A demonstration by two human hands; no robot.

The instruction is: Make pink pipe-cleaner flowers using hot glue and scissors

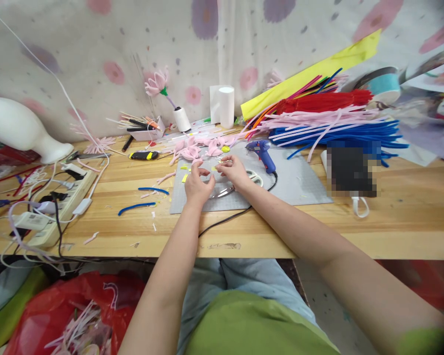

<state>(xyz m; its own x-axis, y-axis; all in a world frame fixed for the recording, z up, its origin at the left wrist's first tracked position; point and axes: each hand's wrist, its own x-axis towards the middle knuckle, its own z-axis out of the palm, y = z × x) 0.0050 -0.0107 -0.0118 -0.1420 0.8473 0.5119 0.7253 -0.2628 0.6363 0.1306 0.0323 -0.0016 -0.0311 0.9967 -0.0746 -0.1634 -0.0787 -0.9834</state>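
My left hand (199, 185) hovers over the grey cutting mat (299, 190), thumb and fingers curved apart with nothing visible between them. Close beside it, the fingertips of my right hand (233, 172) are pinched together; what they hold, if anything, is too small to make out. Below both hands lies a pair of scissors (257, 178) with pale handles, partly covered by my right hand. Pink fuzzy-stem petals (190, 149) are heaped just beyond my fingers. Small yellow pieces (185, 178) lie by my left hand. A blue glue gun (262, 155) rests right of my right hand.
Bundles of blue pipe cleaners (336, 134) and red ones (325, 102) lie back right. A pink flower (158, 84) stands in a white spool (182, 119). A utility knife (144, 155) and power strip (64, 209) are leftward. The glue gun's black cord (225, 218) crosses the mat.
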